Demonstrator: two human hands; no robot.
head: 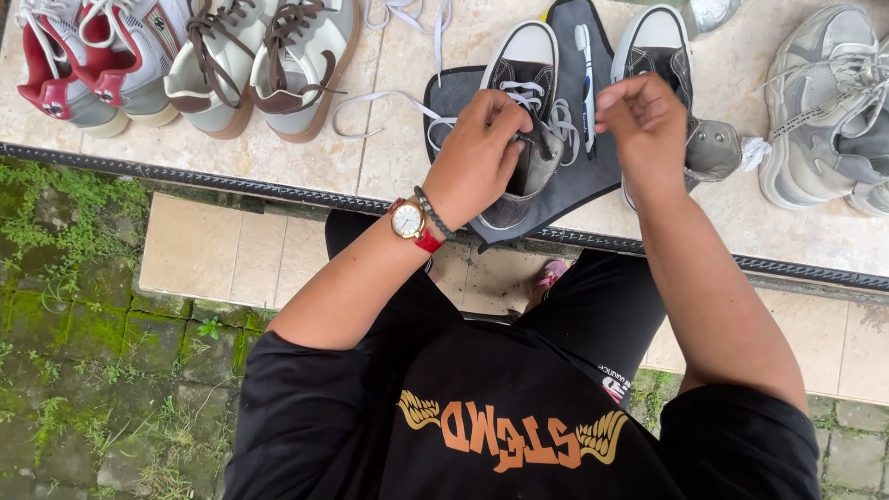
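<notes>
At the far left of the tiled bench (pixel 306 162) sit a red-lined sneaker (pixel 56 65) and a cream pair with brown laces (pixel 269 56), parked out of your way. A loose white lace (pixel 370 102) trails toward the dark cloth mat (pixel 593 181), which seems laid down to keep the work off the tile. Your left hand (pixel 477 153) has its fingers closed on the tongue of the dark canvas sneaker (pixel 523 102), steadying it upright. A toothbrush (pixel 585 83) lies between the pair. Your right hand (pixel 644 125) hovers over the second canvas sneaker (pixel 657 46), fingers narrowly pinched; whether they grip a lace, you cannot tell. Grey trainers (pixel 824 102) wait on the right.
</notes>
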